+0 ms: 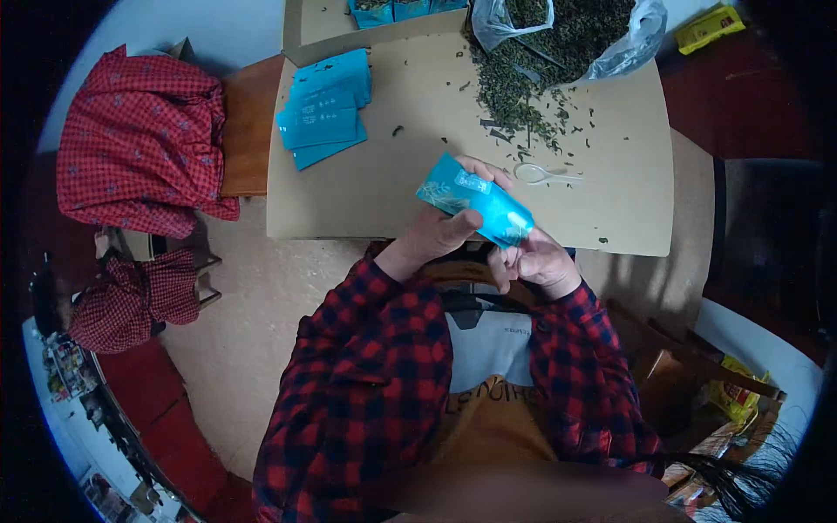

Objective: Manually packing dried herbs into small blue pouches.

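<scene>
A shiny blue printed pouch (480,199) is held tilted over the near edge of the cardboard sheet (405,209). My left hand (439,232) is closed around its upper part, thumb on the front and fingertips showing past the far side. At the pouch's lower right end, my right hand (539,261) touches it with bent fingers. A clear plastic spoon (543,174) lies just beyond. Behind it, dried tea-like leaves (516,108) spill from a clear plastic bag (631,46). Flat blue pouches (320,121) lie overlapping at the left of the sheet.
An open cardboard box (314,49) at the back holds several filled blue pouches (373,16). Yellow packets (711,29) lie at the back right. Red checked cloth (140,140) covers something at the left; a person in checked clothing (124,301) is below it. A wooden chair (667,379) stands at the right.
</scene>
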Action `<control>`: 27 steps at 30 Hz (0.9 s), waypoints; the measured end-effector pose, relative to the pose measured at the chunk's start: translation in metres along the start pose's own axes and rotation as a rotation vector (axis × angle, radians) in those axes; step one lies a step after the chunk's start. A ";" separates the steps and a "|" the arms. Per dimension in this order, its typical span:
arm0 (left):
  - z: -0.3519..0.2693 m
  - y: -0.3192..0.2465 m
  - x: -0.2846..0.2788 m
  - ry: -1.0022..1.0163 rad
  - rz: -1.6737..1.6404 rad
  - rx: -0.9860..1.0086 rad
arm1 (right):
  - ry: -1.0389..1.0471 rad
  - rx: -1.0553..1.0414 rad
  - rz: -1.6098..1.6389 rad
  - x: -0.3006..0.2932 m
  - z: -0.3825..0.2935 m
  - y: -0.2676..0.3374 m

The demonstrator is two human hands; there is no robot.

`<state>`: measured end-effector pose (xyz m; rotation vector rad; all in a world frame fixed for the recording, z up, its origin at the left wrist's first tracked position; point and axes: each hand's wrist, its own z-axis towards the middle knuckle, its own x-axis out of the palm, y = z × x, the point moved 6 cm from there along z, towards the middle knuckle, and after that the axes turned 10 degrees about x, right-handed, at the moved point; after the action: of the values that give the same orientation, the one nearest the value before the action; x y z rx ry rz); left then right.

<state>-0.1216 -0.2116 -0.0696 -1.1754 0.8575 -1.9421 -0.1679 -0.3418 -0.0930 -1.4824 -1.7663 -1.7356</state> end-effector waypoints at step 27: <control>-0.039 0.066 -0.041 -0.549 -0.197 -0.556 | -0.820 0.009 -1.773 0.007 0.015 0.009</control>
<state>-0.1281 -0.2060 -0.1567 -2.0629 1.0261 -1.4203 -0.1573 -0.3274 -0.0868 -0.1939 -4.1750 -1.3587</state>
